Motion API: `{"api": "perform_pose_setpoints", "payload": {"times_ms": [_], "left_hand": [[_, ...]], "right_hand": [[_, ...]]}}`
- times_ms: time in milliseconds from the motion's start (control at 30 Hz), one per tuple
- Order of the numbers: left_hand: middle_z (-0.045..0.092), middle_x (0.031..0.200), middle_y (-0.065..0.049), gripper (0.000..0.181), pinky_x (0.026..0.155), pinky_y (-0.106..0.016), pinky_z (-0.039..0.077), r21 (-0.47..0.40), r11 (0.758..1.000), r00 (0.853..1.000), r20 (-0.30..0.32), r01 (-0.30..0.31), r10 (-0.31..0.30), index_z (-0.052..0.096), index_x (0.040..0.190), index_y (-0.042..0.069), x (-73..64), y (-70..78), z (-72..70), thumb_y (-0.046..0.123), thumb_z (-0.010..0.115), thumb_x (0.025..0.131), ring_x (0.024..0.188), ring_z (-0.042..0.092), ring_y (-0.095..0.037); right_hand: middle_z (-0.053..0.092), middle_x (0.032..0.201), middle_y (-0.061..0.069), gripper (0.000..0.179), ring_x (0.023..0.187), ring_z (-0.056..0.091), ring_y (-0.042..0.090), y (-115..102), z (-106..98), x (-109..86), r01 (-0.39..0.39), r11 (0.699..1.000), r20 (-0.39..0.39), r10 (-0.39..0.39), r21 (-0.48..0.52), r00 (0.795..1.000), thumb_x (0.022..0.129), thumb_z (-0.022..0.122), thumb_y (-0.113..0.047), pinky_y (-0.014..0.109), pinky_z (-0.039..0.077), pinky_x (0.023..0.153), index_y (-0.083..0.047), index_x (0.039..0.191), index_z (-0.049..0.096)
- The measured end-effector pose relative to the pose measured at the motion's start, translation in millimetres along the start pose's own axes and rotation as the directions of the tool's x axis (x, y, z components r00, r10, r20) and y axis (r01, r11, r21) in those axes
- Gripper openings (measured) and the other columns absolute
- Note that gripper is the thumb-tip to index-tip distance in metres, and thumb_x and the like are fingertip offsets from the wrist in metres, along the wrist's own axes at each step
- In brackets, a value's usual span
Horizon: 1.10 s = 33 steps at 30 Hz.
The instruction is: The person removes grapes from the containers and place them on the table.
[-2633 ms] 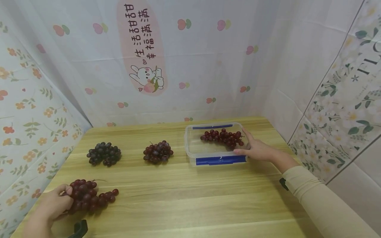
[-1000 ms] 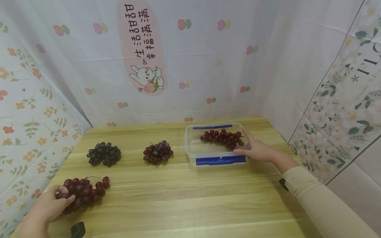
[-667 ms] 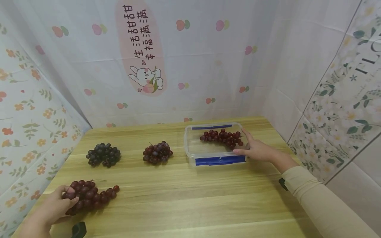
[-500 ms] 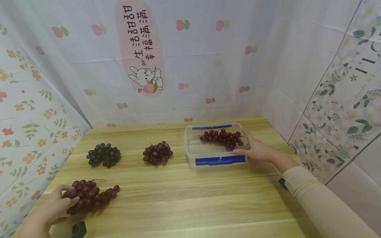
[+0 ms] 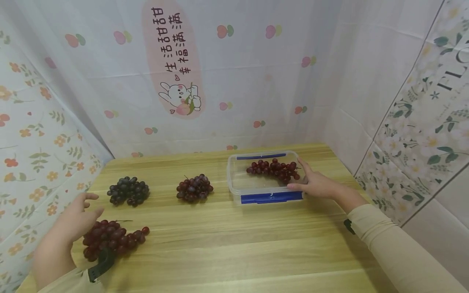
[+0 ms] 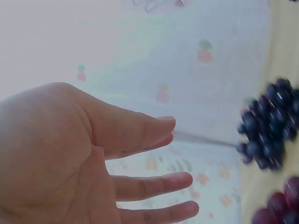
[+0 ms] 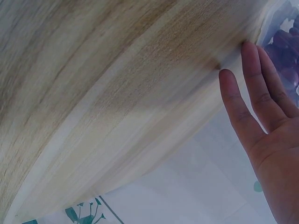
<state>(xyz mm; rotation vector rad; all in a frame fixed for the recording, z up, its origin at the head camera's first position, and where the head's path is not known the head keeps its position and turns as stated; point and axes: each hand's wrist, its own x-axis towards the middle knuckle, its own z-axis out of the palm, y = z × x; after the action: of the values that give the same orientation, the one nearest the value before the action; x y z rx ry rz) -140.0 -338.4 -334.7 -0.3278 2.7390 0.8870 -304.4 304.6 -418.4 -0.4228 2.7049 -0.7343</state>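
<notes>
At the front left, my left hand [image 5: 73, 219] hovers with fingers apart, holding nothing. Just below it, a bunch of red grapes [image 5: 115, 238] lies on the table, partly hidden by the hand and a dark wrist strap. In the left wrist view the fingers are extended, with dark grapes [image 6: 268, 126] beyond them. My right hand [image 5: 320, 185] rests against the right end of a clear plastic container [image 5: 236, 191] with blue side clips, its fingers straight and spread in the right wrist view. Inside the container lies another bunch of red grapes [image 5: 275, 170].
A bunch of dark grapes [image 5: 128, 191] sits at the left of the wooden table [image 5: 227, 244]. Between it and the container lies a reddish-purple bunch [image 5: 194, 188]. Printed curtains [image 5: 238, 81] stand behind and at both sides of the table.
The left hand has let go of the red bunch at the front left and risen away from it. Before that, it shifted the bunch slightly. The right hand and container stay put.
</notes>
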Motion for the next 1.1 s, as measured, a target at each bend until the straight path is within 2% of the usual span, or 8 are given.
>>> {"api": "perform_pose_setpoints", "payload": {"times_ms": [300, 600, 667, 733, 833, 933, 1000, 1100], "left_hand": [[0.017, 0.157, -0.052, 0.065, 0.096, -0.075, 0.044, 0.077, 0.990, 0.993, -0.024, -0.117, 0.119, 0.014, 0.161, -0.011, 9.0, 54.3, -14.5, 0.032, 0.029, 0.115, 0.134, 0.033, -0.072], [0.023, 0.159, -0.049, 0.058, 0.097, -0.070, 0.046, 0.140, 0.970, 0.979, -0.021, -0.197, 0.201, 0.022, 0.161, -0.007, 23.7, 102.3, -13.4, 0.024, 0.032, 0.113, 0.140, 0.034, -0.067], [0.026, 0.159, -0.048, 0.056, 0.095, -0.065, 0.048, 0.161, 0.964, 0.976, -0.020, -0.210, 0.216, 0.024, 0.161, -0.006, 25.9, 112.7, -11.8, 0.020, 0.034, 0.112, 0.141, 0.036, -0.066], [0.030, 0.159, -0.047, 0.055, 0.090, -0.058, 0.049, 0.197, 0.955, 0.973, -0.020, -0.221, 0.229, 0.027, 0.160, -0.004, 28.4, 123.5, -9.8, 0.018, 0.035, 0.111, 0.136, 0.044, -0.062], [0.032, 0.159, -0.046, 0.054, 0.087, -0.052, 0.047, 0.193, 0.951, 0.969, -0.004, -0.242, 0.248, 0.029, 0.159, -0.005, 33.0, 141.4, -5.3, 0.015, 0.034, 0.109, 0.131, 0.050, -0.056], [0.034, 0.159, -0.043, 0.053, 0.095, -0.059, 0.048, 0.187, 0.944, 0.962, 0.011, -0.271, 0.274, 0.031, 0.158, -0.005, 39.6, 162.0, 1.8, 0.016, 0.035, 0.109, 0.135, 0.048, -0.054], [0.037, 0.159, -0.041, 0.052, 0.112, -0.072, 0.038, 0.186, 0.939, 0.956, 0.014, -0.289, 0.292, 0.034, 0.157, -0.003, 44.4, 176.3, 8.2, 0.020, 0.038, 0.111, 0.144, 0.043, -0.056], [0.046, 0.157, -0.035, 0.054, 0.117, -0.076, 0.034, 0.234, 0.924, 0.951, 0.012, -0.303, 0.309, 0.037, 0.156, 0.000, 51.0, 196.1, 19.6, 0.031, 0.044, 0.112, 0.143, 0.048, -0.053]], "right_hand": [[0.079, 0.117, 0.014, 0.130, 0.107, 0.075, 0.024, 5.3, 0.7, 3.2, 0.000, 1.000, -0.005, 0.000, -0.001, 1.000, 0.094, 0.065, -0.073, 0.053, 0.058, 0.100, -0.013, 0.168, -0.023], [0.080, 0.113, 0.011, 0.131, 0.105, 0.075, 0.022, 5.2, -0.7, 3.0, -0.001, 1.000, 0.007, 0.001, 0.004, 1.000, 0.094, 0.066, -0.073, 0.051, 0.058, 0.099, -0.013, 0.168, -0.023], [0.080, 0.110, 0.009, 0.130, 0.103, 0.075, 0.021, 4.3, -1.4, 2.9, -0.003, 1.000, 0.009, 0.003, 0.003, 1.000, 0.094, 0.066, -0.073, 0.050, 0.058, 0.098, -0.014, 0.168, -0.023], [0.080, 0.108, 0.009, 0.130, 0.102, 0.075, 0.021, 3.8, -2.0, 3.1, 0.000, 1.000, 0.010, 0.000, 0.000, 1.000, 0.094, 0.065, -0.073, 0.049, 0.058, 0.097, -0.013, 0.168, -0.024], [0.080, 0.107, 0.008, 0.130, 0.101, 0.075, 0.020, 3.6, -2.2, 3.5, 0.002, 1.000, 0.010, -0.002, 0.001, 1.000, 0.094, 0.066, -0.073, 0.048, 0.058, 0.095, -0.013, 0.168, -0.024], [0.080, 0.104, 0.006, 0.130, 0.100, 0.074, 0.019, 3.6, -1.6, 3.6, -0.002, 1.000, 0.008, 0.002, 0.003, 1.000, 0.094, 0.066, -0.073, 0.046, 0.058, 0.095, -0.015, 0.168, -0.024], [0.080, 0.105, 0.006, 0.130, 0.100, 0.074, 0.018, 3.8, -0.9, 3.6, -0.001, 1.000, 0.007, 0.000, 0.006, 1.000, 0.094, 0.066, -0.072, 0.047, 0.058, 0.095, -0.014, 0.168, -0.024], [0.080, 0.107, 0.009, 0.130, 0.100, 0.075, 0.019, 3.4, 0.1, 2.9, -0.001, 1.000, 0.006, 0.001, 0.010, 1.000, 0.094, 0.067, -0.071, 0.049, 0.058, 0.097, -0.013, 0.168, -0.023]]}}
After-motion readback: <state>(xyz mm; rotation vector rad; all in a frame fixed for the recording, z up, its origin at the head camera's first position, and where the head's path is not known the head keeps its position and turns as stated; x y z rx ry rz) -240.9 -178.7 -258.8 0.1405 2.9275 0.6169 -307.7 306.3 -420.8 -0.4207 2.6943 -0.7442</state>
